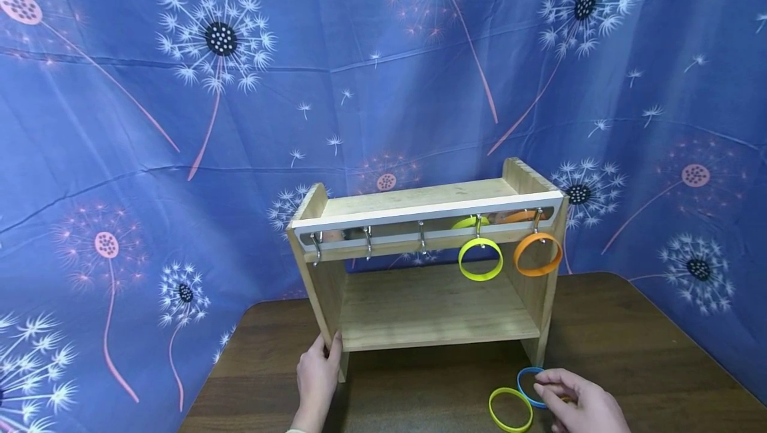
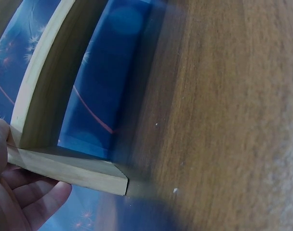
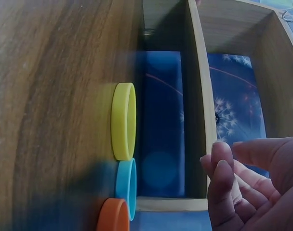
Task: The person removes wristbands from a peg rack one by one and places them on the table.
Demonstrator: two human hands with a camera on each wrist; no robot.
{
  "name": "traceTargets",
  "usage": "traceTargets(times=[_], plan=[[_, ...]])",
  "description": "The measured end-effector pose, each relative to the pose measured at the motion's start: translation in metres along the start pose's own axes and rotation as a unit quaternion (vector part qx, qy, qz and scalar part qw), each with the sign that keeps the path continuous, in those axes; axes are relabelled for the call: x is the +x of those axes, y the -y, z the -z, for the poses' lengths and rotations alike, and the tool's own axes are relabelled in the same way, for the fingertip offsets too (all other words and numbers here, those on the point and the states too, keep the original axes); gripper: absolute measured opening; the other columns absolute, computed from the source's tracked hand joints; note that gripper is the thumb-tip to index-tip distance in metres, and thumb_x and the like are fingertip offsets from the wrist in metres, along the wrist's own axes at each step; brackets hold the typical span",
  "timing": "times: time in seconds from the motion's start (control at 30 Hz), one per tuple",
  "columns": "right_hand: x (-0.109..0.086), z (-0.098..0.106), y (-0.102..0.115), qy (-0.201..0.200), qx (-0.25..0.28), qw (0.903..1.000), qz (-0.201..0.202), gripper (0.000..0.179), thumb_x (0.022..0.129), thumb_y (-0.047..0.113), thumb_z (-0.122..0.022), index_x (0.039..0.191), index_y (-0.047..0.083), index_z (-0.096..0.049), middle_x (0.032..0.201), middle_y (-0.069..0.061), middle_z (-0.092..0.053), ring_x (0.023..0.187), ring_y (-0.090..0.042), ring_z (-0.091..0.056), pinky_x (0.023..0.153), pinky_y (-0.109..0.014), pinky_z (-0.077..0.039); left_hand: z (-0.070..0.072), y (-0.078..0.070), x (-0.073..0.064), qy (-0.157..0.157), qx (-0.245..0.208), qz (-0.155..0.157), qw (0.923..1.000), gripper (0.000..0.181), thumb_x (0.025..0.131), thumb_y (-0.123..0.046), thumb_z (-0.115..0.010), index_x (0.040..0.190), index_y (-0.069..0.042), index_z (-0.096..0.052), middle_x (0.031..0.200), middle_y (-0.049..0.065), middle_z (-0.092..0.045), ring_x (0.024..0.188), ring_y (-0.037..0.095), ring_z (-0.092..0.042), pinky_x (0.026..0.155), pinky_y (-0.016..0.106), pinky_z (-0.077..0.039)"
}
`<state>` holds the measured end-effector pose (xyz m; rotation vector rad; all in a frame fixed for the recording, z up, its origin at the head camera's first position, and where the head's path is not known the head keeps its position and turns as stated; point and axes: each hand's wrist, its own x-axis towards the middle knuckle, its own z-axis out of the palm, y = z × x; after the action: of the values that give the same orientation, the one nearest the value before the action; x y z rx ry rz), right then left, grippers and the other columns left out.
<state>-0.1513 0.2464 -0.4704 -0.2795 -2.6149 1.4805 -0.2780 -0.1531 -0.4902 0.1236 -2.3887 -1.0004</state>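
Where the blue ring (image 3: 121, 190) lies: on the table (image 1: 647, 346), between a yellow ring (image 3: 119, 120) and an orange ring (image 3: 113, 216), below the right fingers.
Right hand (image 1: 584, 403): holds nothing; fingers loosely bent, thumb and forefinger tips narrowly apart. From the head it overlaps the blue ring and hides most of the orange one; the right wrist view shows its fingers apart from all three.
Left hand (image 1: 317, 373): grips the shelf (image 1: 443, 306) at its lower front corner, thumb and fingers around the side board.
Hooks (image 1: 368, 243): five along the shelf's top front; a second yellow ring (image 1: 481, 278) and a second orange ring (image 1: 539, 274) hang from the two rightmost.
Cloth (image 1: 269, 126): blue, dandelion-printed, behind the table.
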Motion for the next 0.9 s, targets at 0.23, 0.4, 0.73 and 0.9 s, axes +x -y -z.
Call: traceTargets(times=[0.23, 0.4, 0.73, 0.9], plan=[[-0.002, 0.0, 0.012, -0.022, 0.013, 0.9997, 0.003, 0.031, 0.088, 0.023, -0.072, 0.113, 0.004, -0.065, 0.088, -0.001, -0.072, 0.05, -0.017, -0.06, 0.05, -0.028, -0.047, 0.0, 0.0, 0.0, 0.006, 0.002, 0.007, 1.0, 0.03, 0.094, -0.038, -0.063, 0.072, -0.019, -0.058, 0.053, -0.006, -0.05, 0.05, 0.017, -0.048, 0.047, 0.036, -0.035], [-0.001, -0.001, 0.021, -0.042, 0.035, 0.9985, 0.011, 0.031, 0.09, 0.025, -0.072, 0.113, 0.007, -0.065, 0.088, -0.001, -0.072, 0.053, -0.018, -0.061, 0.046, -0.03, -0.048, -0.001, 0.001, -0.001, 0.003, 0.005, 0.006, 1.0, 0.031, 0.093, -0.039, -0.064, 0.07, -0.02, -0.057, 0.053, -0.005, -0.05, 0.051, 0.019, -0.049, 0.048, 0.037, -0.036], [0.0, -0.006, 0.035, -0.076, 0.055, 0.9952, 0.028, 0.029, 0.091, 0.026, -0.07, 0.112, 0.007, -0.068, 0.092, -0.002, -0.074, 0.054, -0.018, -0.061, 0.052, -0.03, -0.051, 0.0, 0.001, -0.001, 0.001, 0.003, -0.001, 1.0, 0.029, 0.094, -0.038, -0.064, 0.072, -0.019, -0.059, 0.052, -0.007, -0.049, 0.05, 0.018, -0.048, 0.047, 0.036, -0.035], [0.001, -0.008, 0.041, -0.089, 0.066, 0.9922, 0.057, 0.027, 0.09, 0.023, -0.071, 0.111, 0.007, -0.068, 0.095, -0.004, -0.073, 0.054, -0.018, -0.062, 0.054, -0.031, -0.053, 0.0, 0.0, -0.001, 0.002, 0.001, 0.003, 1.0, 0.03, 0.094, -0.039, -0.063, 0.072, -0.02, -0.059, 0.053, -0.007, -0.05, 0.05, 0.017, -0.048, 0.047, 0.036, -0.035]])
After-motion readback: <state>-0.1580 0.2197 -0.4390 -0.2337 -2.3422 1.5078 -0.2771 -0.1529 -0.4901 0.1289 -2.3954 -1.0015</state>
